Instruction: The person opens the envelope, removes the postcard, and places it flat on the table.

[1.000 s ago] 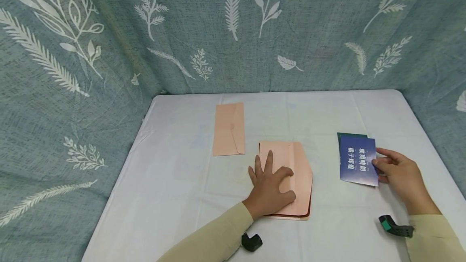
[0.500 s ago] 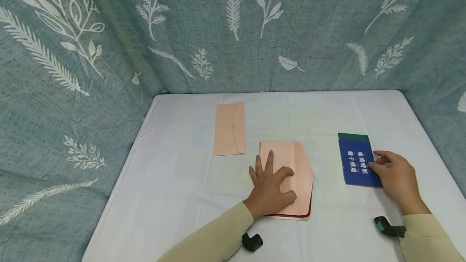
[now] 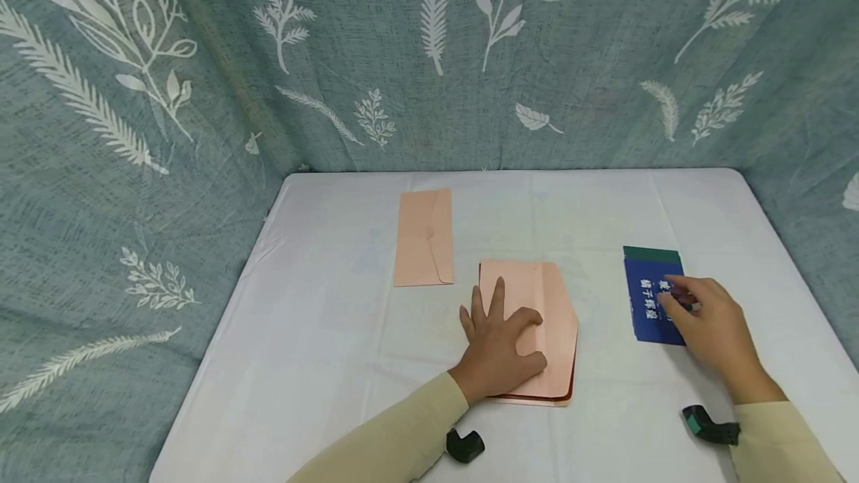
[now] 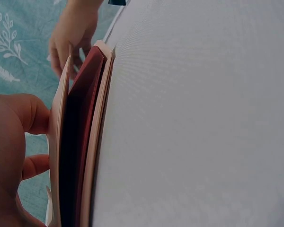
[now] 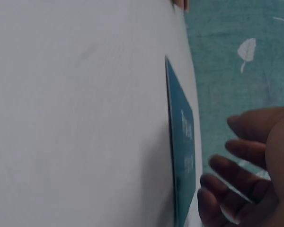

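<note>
In the head view my left hand rests with spread fingers on a small stack of pink envelopes at the table's middle. The top envelope's flap lies unfolded to the right. Seen edge-on in the left wrist view, the stack gapes, with a dark red layer inside. To the right, a blue card with white writing lies over a green card, whose far edge peeks out. My right hand hovers over the blue card's right side. In the right wrist view its fingers are loosely bent, apart from the card, holding nothing.
Another pink envelope, flap folded over, lies farther back and left on the white-covered table. A patterned green-blue curtain hangs behind the table and along its sides. Black wrist devices show at both sleeves.
My right hand has laid the blue card flat over the green one and let go of it. It has then moved left over the card. My left hand has stayed in place.
</note>
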{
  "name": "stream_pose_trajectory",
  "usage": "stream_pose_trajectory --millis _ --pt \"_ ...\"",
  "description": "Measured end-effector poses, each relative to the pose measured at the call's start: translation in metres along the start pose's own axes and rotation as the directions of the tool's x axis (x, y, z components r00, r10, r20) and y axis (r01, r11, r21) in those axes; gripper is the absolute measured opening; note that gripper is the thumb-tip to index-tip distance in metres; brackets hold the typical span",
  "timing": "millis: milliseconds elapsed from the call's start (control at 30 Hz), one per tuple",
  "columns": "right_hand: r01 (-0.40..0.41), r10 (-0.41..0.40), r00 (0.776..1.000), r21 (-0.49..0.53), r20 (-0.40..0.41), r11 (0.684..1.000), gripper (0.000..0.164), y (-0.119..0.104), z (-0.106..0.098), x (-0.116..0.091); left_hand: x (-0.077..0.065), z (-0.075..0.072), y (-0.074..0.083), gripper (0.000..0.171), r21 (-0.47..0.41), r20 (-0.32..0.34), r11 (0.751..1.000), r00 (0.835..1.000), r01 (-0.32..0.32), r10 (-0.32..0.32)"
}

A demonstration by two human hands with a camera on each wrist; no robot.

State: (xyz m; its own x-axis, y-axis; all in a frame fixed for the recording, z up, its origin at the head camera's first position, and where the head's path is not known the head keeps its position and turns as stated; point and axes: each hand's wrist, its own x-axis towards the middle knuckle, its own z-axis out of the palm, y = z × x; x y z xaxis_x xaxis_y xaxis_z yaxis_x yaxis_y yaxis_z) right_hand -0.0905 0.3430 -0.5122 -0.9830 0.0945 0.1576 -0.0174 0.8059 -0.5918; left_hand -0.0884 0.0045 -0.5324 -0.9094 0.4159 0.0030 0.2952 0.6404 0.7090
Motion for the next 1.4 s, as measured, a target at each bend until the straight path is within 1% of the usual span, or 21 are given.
stream_pose_trajectory --millis 100,167,300,467,600,733,867,967,1067,1167,1400 --pt "0.088 -0.088 0.996 0.024 0.020 0.996 0.043 -0.009 0.003 -0.001 0.000 0.000 0.000 0.042 -0.001 0.001 1.000 1.000 0.003 -0.003" --pt "0.131 -0.132 0.990 0.044 0.039 0.990 0.045 -0.017 0.006 -0.002 0.000 0.000 0.000 0.042 0.000 0.001 1.000 1.000 0.005 -0.005" --pt "0.215 -0.220 0.973 0.084 0.067 0.973 0.049 -0.031 0.018 -0.006 0.000 0.000 0.000 0.042 0.002 0.002 1.000 1.000 0.005 -0.005" --pt "0.328 -0.342 0.933 0.127 0.110 0.936 0.052 -0.049 0.039 -0.014 0.000 0.000 0.000 0.042 0.012 0.002 1.000 1.000 0.002 -0.002" --pt "0.375 -0.399 0.901 0.156 0.174 0.914 0.058 -0.058 0.054 -0.019 0.001 0.000 0.001 0.043 0.028 0.003 1.000 1.000 0.001 -0.001" --pt "0.397 -0.423 0.878 0.150 0.224 0.905 0.061 -0.061 0.064 -0.022 0.001 0.000 0.001 0.043 0.033 0.008 0.999 1.000 0.001 -0.001" --pt "0.381 -0.398 0.872 0.116 0.284 0.917 0.059 -0.059 0.073 -0.024 0.002 0.000 0.000 0.042 0.034 0.009 0.999 1.000 0.000 0.000" --pt "0.358 -0.369 0.875 0.095 0.315 0.929 0.060 -0.058 0.077 -0.026 0.001 0.000 0.000 0.042 0.043 0.006 0.999 1.000 0.000 0.000" --pt "0.350 -0.359 0.879 0.085 0.315 0.933 0.061 -0.056 0.080 -0.027 0.001 0.001 -0.001 0.041 0.052 0.004 0.999 1.000 -0.004 0.004" --pt "0.356 -0.365 0.881 0.086 0.301 0.931 0.061 -0.054 0.080 -0.028 0.001 0.002 -0.002 0.039 0.037 -0.004 0.999 1.000 -0.014 0.014" --pt "0.381 -0.391 0.877 0.090 0.280 0.920 0.060 -0.052 0.080 -0.027 0.002 -0.001 -0.008 0.036 -0.079 -0.044 0.997 0.999 -0.027 0.023"
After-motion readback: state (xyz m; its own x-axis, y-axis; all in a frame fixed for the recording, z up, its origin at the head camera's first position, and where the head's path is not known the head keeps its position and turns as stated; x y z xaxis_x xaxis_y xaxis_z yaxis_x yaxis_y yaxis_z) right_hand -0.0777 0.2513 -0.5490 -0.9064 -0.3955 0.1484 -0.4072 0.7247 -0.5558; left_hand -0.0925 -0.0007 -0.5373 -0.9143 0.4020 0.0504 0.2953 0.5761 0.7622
